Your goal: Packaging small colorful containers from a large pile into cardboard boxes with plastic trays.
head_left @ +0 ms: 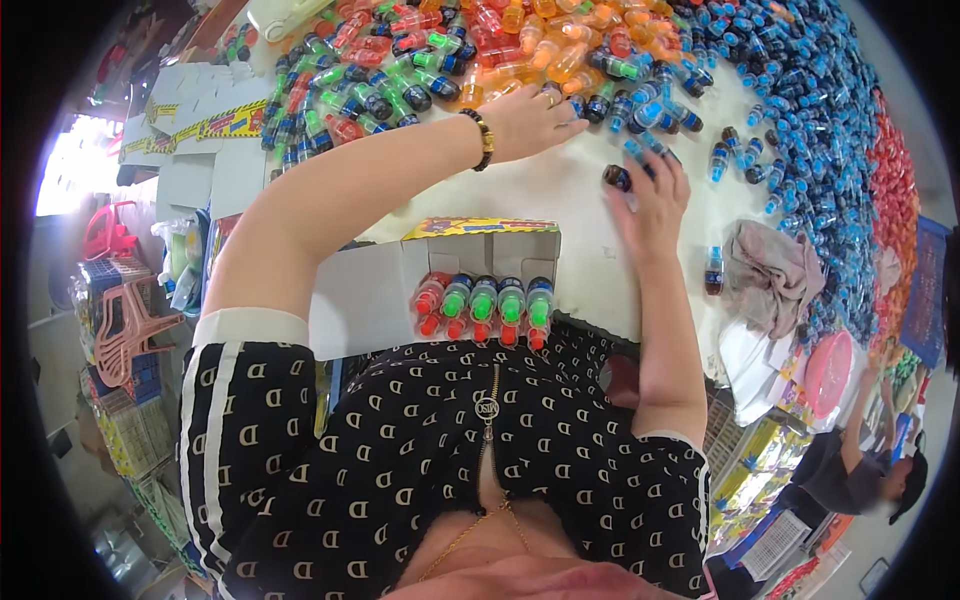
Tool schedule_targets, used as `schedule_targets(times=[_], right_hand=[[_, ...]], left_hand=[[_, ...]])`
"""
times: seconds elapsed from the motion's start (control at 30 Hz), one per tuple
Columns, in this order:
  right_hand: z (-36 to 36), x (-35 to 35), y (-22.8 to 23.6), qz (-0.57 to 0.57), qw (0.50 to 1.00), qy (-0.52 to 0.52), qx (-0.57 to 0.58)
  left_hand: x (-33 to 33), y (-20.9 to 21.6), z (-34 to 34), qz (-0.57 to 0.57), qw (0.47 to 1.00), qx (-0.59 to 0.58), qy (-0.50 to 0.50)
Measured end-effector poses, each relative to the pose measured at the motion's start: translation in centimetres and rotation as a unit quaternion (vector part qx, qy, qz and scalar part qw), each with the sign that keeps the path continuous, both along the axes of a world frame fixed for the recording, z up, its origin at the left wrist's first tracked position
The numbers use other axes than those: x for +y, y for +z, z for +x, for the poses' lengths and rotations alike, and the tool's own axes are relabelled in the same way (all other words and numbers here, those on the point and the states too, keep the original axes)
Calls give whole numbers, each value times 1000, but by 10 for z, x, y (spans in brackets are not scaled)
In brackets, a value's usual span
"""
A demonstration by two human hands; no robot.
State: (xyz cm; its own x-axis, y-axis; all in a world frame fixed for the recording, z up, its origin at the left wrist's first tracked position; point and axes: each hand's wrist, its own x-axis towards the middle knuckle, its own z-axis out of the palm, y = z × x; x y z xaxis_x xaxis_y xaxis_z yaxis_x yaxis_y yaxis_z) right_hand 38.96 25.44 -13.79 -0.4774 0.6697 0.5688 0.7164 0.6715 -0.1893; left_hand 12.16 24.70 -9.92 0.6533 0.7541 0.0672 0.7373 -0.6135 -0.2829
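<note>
My left hand (535, 122) stretches over the near edge of the bottle pile, its fingers extended by some blue-capped dark bottles (640, 112). Nothing shows in its grasp. To its right, my right hand (655, 215) curls its fingers around small dark bottles (618, 178) with blue caps; the fingers partly hide them. Close to my body stands an open cardboard display box (408, 258). It holds small bottles in rows, with green-capped bottles (484, 300) behind red-capped bottles (428, 325).
Orange bottles (560, 60) and green-capped bottles (400, 95) are heaped at the back. More blue-capped bottles (840, 200) spread along the right, near a crumpled cloth (775, 275). Stacked cardboard boxes (190, 135) stand left. A co-worker (860, 475) is at far right.
</note>
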Motion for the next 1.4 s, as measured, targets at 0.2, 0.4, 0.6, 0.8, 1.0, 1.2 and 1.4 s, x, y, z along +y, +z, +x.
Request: schedule_targets(times=[0.2,0.4,0.6,0.8,1.0,1.2,1.4], right_hand=[[14,-24,-1,-57,998,-38,-13],[37,-27,-11,-233,956,-40,172],[31,2,-18,-332,840,23,428],[6,-36,7,-220,975,5,2],[-3,31,25,-119,964,-11,239],[-27,94,26,-161,977,-94,106],[-4,101,47,-145,970,-109,162]], left_hand=[[30,8,26,-36,997,60,12],[32,1,29,-41,998,33,27],[26,5,32,-58,997,56,-22],[7,-14,13,-75,980,-169,-69],[-15,6,6,-271,822,-476,155],[-18,-7,6,-351,719,-565,201],[-24,-11,0,-352,732,-548,200]])
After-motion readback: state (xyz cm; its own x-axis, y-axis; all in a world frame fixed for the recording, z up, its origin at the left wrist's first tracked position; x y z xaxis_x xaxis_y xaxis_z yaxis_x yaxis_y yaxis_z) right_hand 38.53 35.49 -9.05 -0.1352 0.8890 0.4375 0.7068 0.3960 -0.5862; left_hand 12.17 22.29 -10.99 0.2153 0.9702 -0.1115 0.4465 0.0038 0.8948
